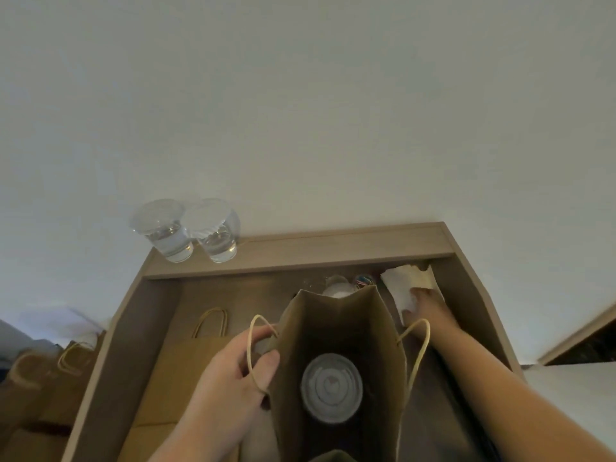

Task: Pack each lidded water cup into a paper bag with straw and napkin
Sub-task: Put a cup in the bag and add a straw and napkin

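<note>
An open brown paper bag (336, 328) stands on the desk in front of me, with a lidded cup (331, 388) at its bottom. My left hand (233, 371) grips the bag's left edge beside its handle. My right hand (430, 311) reaches past the bag's right side and touches a white napkin (405, 283) at the back right of the desk; whether its fingers pinch the napkin is unclear. Two more lidded cups of water (166, 228) (216, 231) stand on the raised back ledge at the left.
Flat paper bags (186, 368) with handles lie on the desk to the left. More brown bags (50, 378) stand outside the desk's left wall. Small coloured items (363, 281) and a white object (338, 288) sit behind the open bag. The wooden ledge (333, 248) meets a white wall.
</note>
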